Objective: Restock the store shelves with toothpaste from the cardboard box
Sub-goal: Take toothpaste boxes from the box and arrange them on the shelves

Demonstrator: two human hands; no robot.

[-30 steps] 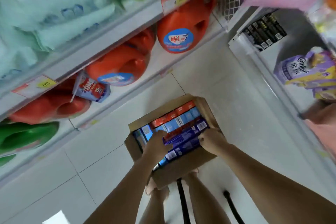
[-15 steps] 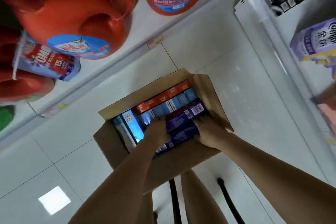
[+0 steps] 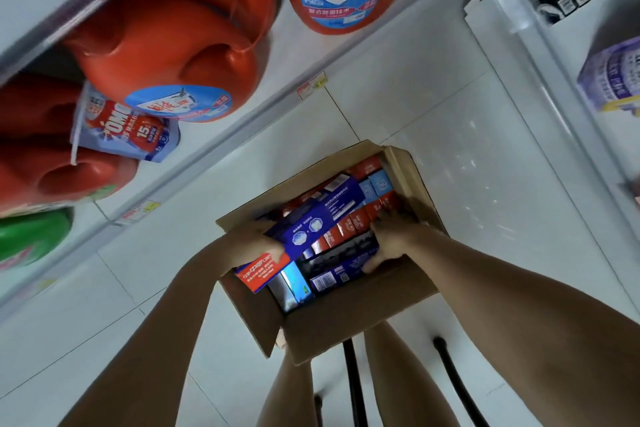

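Box (image 3: 346, 322) open; left hand (image 3: 256, 239) grips blue carton (image 3: 322, 215) plus red carton (image 3: 263, 270) at its edge; right hand (image 3: 394, 239) spread over packed cartons (image 3: 360, 224) inside, grip unclear.

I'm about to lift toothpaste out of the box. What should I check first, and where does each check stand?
1. Grip of left hand on blue carton: ok, it is held tilted above the rest.
2. Hold on red carton under that hand: cannot tell.
3. Grip of right hand on a carton: cannot tell, it lies across the packed cartons.
4. Flaps of cardboard box clear of the lift: ok, they are open.
5. Toothpaste shelf in view: not ok, only orange detergent jugs and other goods show.
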